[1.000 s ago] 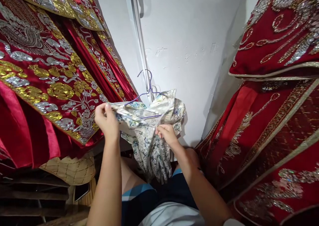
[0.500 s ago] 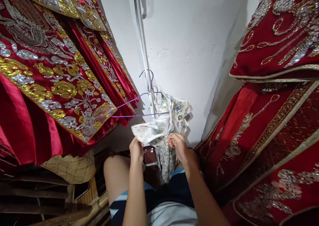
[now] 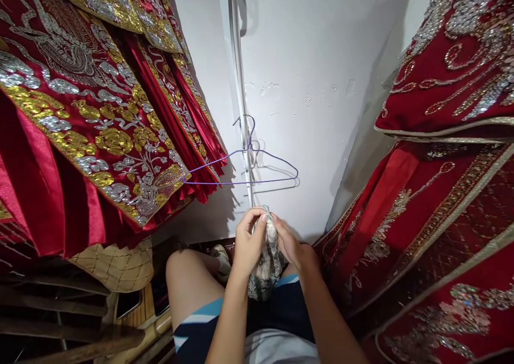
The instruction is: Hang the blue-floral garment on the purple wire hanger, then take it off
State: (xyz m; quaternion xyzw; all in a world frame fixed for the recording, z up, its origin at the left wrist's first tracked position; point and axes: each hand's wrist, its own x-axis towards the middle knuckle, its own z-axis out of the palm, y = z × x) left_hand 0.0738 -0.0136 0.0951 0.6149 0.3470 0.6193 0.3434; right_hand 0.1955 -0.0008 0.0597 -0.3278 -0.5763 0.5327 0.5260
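Note:
A light garment (image 3: 265, 278) with a grey-green pattern hangs bunched from my hands, low between my knees. My left hand (image 3: 249, 241) pinches its upper edge between thumb and fingers. Close against it, my right hand (image 3: 288, 242) grips the same edge from the other side, its fingertips partly hidden by the cloth. Above and beyond both hands, a bare purple wire hanger (image 3: 236, 183) hangs by its hook, apart from the garment.
A metal pole (image 3: 236, 69) runs down the white wall (image 3: 309, 59). Red embroidered robes (image 3: 116, 139) crowd the left side, and red beaded garments (image 3: 401, 203) the right. A wooden chair with a tan cushion (image 3: 116, 265) and a phone (image 3: 128, 303) are at lower left.
The garment has come off the purple hanger and down toward my lap. My left hand has moved right, bringing both hands together at its top edge.

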